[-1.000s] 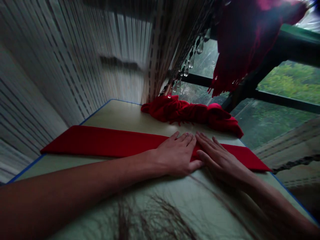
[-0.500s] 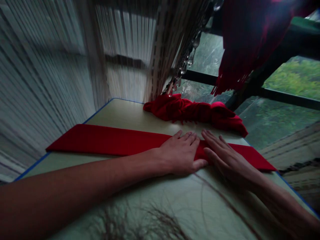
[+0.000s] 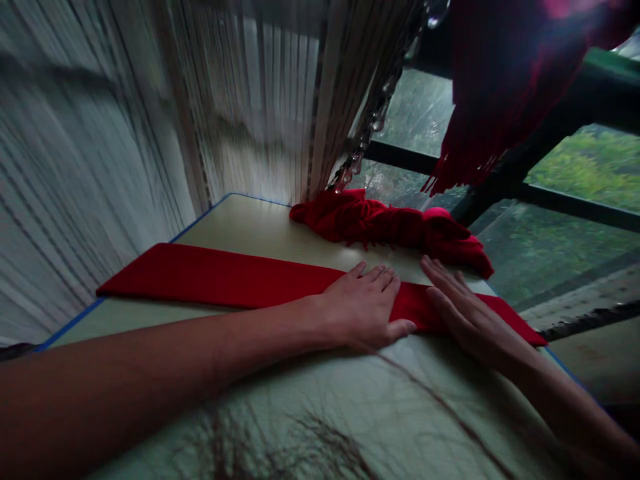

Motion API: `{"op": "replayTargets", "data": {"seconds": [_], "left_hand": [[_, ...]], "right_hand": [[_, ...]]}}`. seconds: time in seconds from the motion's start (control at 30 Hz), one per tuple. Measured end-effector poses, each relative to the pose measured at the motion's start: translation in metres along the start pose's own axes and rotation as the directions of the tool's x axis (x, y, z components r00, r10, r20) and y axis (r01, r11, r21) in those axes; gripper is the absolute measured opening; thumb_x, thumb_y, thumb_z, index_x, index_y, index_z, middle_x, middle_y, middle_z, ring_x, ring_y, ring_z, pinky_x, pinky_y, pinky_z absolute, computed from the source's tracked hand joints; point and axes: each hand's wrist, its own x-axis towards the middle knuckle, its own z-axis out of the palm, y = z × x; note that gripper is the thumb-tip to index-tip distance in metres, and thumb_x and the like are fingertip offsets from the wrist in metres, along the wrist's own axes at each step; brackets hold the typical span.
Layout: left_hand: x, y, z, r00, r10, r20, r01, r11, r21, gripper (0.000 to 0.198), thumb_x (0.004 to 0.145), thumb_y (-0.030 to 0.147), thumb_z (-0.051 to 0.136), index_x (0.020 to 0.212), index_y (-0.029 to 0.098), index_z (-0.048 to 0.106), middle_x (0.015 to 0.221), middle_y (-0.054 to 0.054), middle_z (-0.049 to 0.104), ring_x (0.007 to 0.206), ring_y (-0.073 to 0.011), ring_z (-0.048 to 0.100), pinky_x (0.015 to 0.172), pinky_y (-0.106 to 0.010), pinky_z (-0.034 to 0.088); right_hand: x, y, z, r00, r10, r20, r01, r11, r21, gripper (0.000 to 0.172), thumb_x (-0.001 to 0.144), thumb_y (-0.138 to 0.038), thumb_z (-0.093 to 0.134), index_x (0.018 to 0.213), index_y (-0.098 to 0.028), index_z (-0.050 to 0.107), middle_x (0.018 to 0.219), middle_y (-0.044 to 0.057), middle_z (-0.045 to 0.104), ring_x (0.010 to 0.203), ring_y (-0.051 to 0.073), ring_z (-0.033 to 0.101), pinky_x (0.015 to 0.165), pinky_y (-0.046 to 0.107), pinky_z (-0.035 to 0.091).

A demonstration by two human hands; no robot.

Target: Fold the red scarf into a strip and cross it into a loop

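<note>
A long folded band of red cloth (image 3: 210, 277) lies flat across the pale table (image 3: 250, 240), running from left to right. My left hand (image 3: 360, 308) rests palm down on the band near its middle, fingers spread. My right hand (image 3: 473, 317) lies flat on the band's right part, fingertips reaching past its far edge. Neither hand grips the cloth. Just beyond them sits a crumpled red cloth (image 3: 385, 225), close to the fingertips of my right hand but not touching them.
A curtain of pale strings with glass beads (image 3: 260, 100) hangs along the table's far left side. A red fringed cloth (image 3: 500, 87) hangs at upper right, before a dark-framed window (image 3: 575, 227) with greenery outside. The table has a blue edge.
My right hand has slid to the right along the band, widening the gap between my hands. My left hand stays in place on the cloth, and the view has shifted slightly.
</note>
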Motion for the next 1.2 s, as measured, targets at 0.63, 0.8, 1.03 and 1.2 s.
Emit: {"op": "replayTargets", "data": {"seconds": [0.63,0.8,1.03,1.2], "left_hand": [[0.000,-0.003,0.003,1.000,0.014,-0.026,-0.014,1.000,-0.021,0.084,0.102,0.062,0.031,0.159,0.001,0.028,0.167,-0.021,0.027,0.157,-0.0317,0.022,0.128,-0.051,0.016],[0.000,-0.003,0.003,1.000,0.018,-0.020,-0.018,1.000,-0.025,0.084,0.102,0.062,0.031,0.160,0.001,0.027,0.167,-0.020,0.027,0.157,-0.0314,0.022,0.128,-0.051,0.016],[0.000,-0.002,0.001,1.000,0.009,-0.008,-0.009,1.000,-0.014,0.084,0.102,0.063,0.030,0.160,0.002,0.027,0.167,-0.020,0.026,0.157,-0.0309,0.022,0.128,-0.051,0.015],[0.000,-0.003,0.002,1.000,0.013,-0.004,-0.013,1.000,-0.016,0.084,0.102,0.062,0.030,0.160,0.000,0.026,0.167,-0.021,0.025,0.157,-0.0317,0.022,0.128,-0.051,0.016]], "right_hand": [[-0.012,0.058,-0.012,0.962,0.271,0.022,-0.271,0.962,0.000,0.069,0.104,-0.059,0.023,0.163,-0.024,0.027,0.170,0.011,0.022,0.157,0.028,0.012,0.126,0.052,0.005],[-0.014,0.076,-0.015,0.930,0.363,0.064,-0.363,0.932,-0.002,0.076,0.102,-0.062,0.021,0.163,-0.017,0.025,0.170,0.015,0.020,0.158,0.028,0.008,0.126,0.051,-0.002],[-0.018,0.099,-0.018,0.896,0.443,-0.027,-0.442,0.896,0.036,0.078,0.101,-0.065,0.019,0.165,-0.021,0.022,0.172,0.013,0.016,0.158,0.029,0.008,0.126,0.051,-0.001],[-0.018,0.111,-0.019,0.842,0.537,-0.049,-0.538,0.843,0.009,0.082,0.102,-0.063,0.016,0.164,-0.010,0.021,0.170,0.019,0.016,0.158,0.030,0.008,0.126,0.053,0.004]]}}
